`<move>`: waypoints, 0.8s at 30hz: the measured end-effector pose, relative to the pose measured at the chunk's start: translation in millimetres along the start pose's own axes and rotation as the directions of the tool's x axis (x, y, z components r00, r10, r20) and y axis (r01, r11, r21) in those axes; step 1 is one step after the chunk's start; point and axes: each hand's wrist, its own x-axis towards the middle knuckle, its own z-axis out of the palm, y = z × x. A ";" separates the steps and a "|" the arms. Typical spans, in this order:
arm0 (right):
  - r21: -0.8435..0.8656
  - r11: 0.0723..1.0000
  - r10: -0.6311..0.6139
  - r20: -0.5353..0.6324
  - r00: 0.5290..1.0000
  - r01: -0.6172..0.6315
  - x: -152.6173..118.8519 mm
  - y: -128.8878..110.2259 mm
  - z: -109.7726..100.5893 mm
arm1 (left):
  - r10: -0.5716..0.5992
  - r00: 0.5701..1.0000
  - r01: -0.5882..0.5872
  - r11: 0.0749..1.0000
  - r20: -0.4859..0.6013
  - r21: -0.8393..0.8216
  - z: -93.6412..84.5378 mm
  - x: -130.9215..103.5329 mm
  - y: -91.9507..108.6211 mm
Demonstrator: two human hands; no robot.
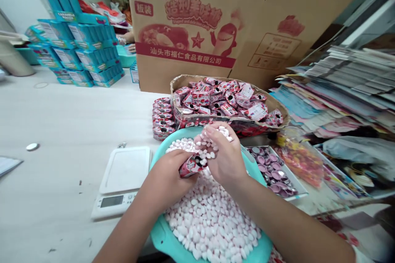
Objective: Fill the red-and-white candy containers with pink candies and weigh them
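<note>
My left hand (173, 176) is closed round a small pink printed candy box (191, 165), tilted so that its round dark hole faces my other hand. Cupped beside that hole, my right hand (226, 154) holds a handful of white candies (212, 141), some lying right at the opening. Both hands are over a turquoise basin (159, 234) heaped with pale pinkish-white candies (212, 218). Behind the basin, a cut-down carton (231, 124) is full of similar pink boxes (212, 98). More of these boxes (163, 119) stand in a row to its left.
A white digital scale (126, 172) lies left of the basin. To the right are a tray of pinkish round caps (274, 172), a bag of colourful pieces (300, 158) and stacked papers (354, 86). A large cardboard box (191, 65) and teal boxes (77, 45) stand behind. Another person's hand (129, 41) shows there.
</note>
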 end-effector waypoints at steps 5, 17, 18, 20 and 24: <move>-0.020 1.000 0.014 0.000 1.000 -0.014 0.2 -0.8 -2.2 | -0.004 1.000 0.004 1.000 0.016 0.022 -0.6 0.5 0.2; 0.025 1.000 -0.015 0.043 0.999 0.014 -4.2 -3.7 -3.6 | 0.030 0.999 -0.029 0.999 -0.016 0.040 1.0 -0.4 -4.2; 0.022 1.000 -0.013 0.042 0.999 0.012 -4.1 -3.7 -3.6 | 0.029 0.999 -0.028 0.999 -0.017 0.044 1.0 -0.5 -4.4; 0.022 1.000 -0.012 0.056 0.998 0.011 -3.8 -3.4 -3.6 | 0.032 0.999 -0.031 0.998 -0.018 0.050 0.8 -0.6 -4.7; 0.026 0.999 -0.039 0.143 0.989 0.036 -3.8 -1.3 -3.2 | 0.058 0.998 -0.056 0.996 -0.025 0.068 0.4 -0.2 -4.8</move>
